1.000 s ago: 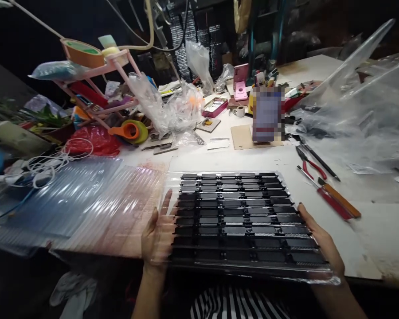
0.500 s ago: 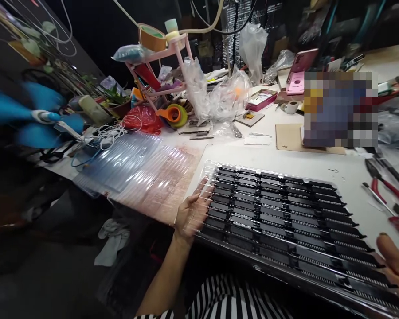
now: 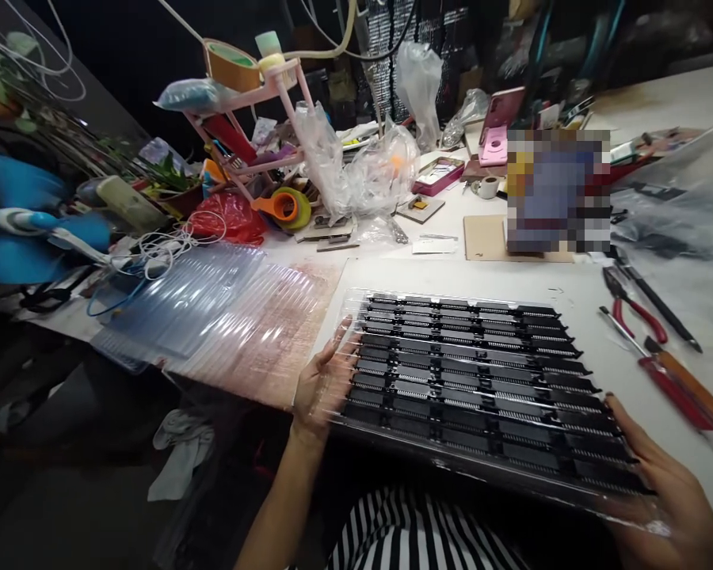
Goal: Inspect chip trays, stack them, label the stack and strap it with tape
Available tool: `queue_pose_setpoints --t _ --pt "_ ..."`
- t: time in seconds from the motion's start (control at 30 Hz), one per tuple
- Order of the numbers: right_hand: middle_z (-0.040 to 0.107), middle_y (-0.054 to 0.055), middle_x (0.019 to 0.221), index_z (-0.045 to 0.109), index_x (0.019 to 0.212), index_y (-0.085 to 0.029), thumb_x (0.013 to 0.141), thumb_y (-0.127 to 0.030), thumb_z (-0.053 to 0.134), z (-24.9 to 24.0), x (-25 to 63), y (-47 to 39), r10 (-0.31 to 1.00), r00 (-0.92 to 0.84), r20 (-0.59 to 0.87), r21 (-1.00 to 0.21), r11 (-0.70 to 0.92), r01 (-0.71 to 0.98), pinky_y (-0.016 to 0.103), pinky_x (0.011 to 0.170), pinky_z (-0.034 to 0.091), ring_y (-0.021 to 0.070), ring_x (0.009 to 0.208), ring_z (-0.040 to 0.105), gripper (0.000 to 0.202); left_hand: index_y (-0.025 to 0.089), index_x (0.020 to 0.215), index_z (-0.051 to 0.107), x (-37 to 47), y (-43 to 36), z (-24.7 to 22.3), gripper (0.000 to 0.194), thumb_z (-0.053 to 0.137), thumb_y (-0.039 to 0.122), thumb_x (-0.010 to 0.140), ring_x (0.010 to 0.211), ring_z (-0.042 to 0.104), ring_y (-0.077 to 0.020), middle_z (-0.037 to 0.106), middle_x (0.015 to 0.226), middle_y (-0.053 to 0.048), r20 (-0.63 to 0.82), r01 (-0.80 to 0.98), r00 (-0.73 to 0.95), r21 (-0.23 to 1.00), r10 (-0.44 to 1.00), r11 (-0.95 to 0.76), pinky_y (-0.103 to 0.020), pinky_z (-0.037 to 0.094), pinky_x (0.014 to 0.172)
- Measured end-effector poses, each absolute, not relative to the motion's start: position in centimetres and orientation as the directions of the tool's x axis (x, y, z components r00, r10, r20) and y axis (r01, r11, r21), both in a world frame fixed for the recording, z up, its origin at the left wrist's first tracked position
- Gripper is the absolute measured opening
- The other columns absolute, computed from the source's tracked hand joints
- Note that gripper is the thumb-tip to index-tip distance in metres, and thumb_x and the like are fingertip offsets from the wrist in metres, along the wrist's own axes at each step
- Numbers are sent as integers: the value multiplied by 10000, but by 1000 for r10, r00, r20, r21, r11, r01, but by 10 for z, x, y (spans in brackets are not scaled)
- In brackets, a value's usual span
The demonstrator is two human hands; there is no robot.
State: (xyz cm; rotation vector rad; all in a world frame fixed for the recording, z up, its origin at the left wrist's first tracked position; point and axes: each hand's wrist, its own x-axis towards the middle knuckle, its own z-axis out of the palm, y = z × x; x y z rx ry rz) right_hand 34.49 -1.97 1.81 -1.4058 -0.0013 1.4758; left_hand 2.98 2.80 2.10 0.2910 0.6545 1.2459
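Observation:
A clear plastic tray carries several rows of black connector-like parts. It is tilted over the front edge of the white table, close to the striped shirt. My left hand grips the tray's left end, its fingers seen partly through the clear plastic. At the right end my right hand holds the tray, with the thumb along the side and the other fingers largely hidden underneath.
Clear ribbed trays lie at the left, near a blue fan. Pliers and a red-handled tool lie at the right. Plastic bags and a pink rack stand behind. A cardboard piece lies farther back.
The view has shifted right, so the tray and table items appear farther left. More of my right hand now shows at the tray's right end. Both hands remain at the tray.

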Motion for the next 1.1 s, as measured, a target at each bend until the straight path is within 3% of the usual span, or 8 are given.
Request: queue_pose_setpoints --t 0.13,0.23,0.37,0.53,0.67,0.77,0.9,1.1 --pt "721 -95 735 709 666 -330 747 -134 622 44 331 -11 481 405 -778 -602 -386 -699 151 724 568 113 610 681 229 189 1439 245 31 28 22 530 321 209 915 1249 444 -245 495 1341 -110 -323 -793 161 520 933 317 -444 275 1085" --pt "726 -69 733 718 702 -289 761 -97 599 38 332 -13 584 335 -739 -591 -323 -739 190 767 565 124 623 687 233 202 1448 212 30 29 19 538 305 203 919 1265 424 -242 471 1366 -107 -293 -803 187 504 938 318 -443 255 1093" --pt "726 -8 711 721 794 -234 795 -149 593 24 338 -16 768 91 -634 -490 -308 -815 319 834 556 179 734 699 154 213 1467 79 26 31 14 562 261 204 936 1290 388 -230 417 1406 -115 -214 -817 260 471 942 333 -445 227 1104" --pt "727 8 712 716 797 -197 844 -172 537 25 335 -14 799 -23 -601 -346 -286 -894 312 822 550 171 743 697 187 169 1439 -155 24 31 14 623 205 338 960 1289 387 -235 352 1433 -165 -149 -860 323 368 935 355 -475 214 1104" --pt "731 42 807 714 861 -175 890 -230 459 27 331 -12 829 -77 -554 -218 -234 -948 332 834 539 181 806 689 263 85 1402 -236 23 26 17 779 267 442 927 1295 375 -270 312 1435 -230 -114 -884 304 335 946 325 -493 240 1087" --pt "730 50 840 707 932 -172 913 -246 421 25 330 -12 836 -83 -543 -162 -201 -966 335 848 532 181 820 685 296 113 1433 -163 23 20 17 699 262 357 933 1277 404 -258 352 1423 -209 -120 -869 275 393 954 300 -480 242 1090" --pt "731 33 803 701 963 -167 894 -203 478 22 333 -13 832 -117 -543 -168 -244 -955 324 866 526 176 814 685 236 203 1468 64 21 16 17 597 291 257 918 1225 471 -244 467 1359 -145 -207 -789 291 501 934 357 -470 249 1089" --pt "730 12 780 704 955 -185 859 -219 556 23 334 -15 798 -118 -592 -180 -274 -945 332 871 525 178 820 683 181 263 1458 134 15 19 16 804 362 12 729 1075 584 -210 556 1262 -107 -192 -691 293 635 937 346 -496 384 997"
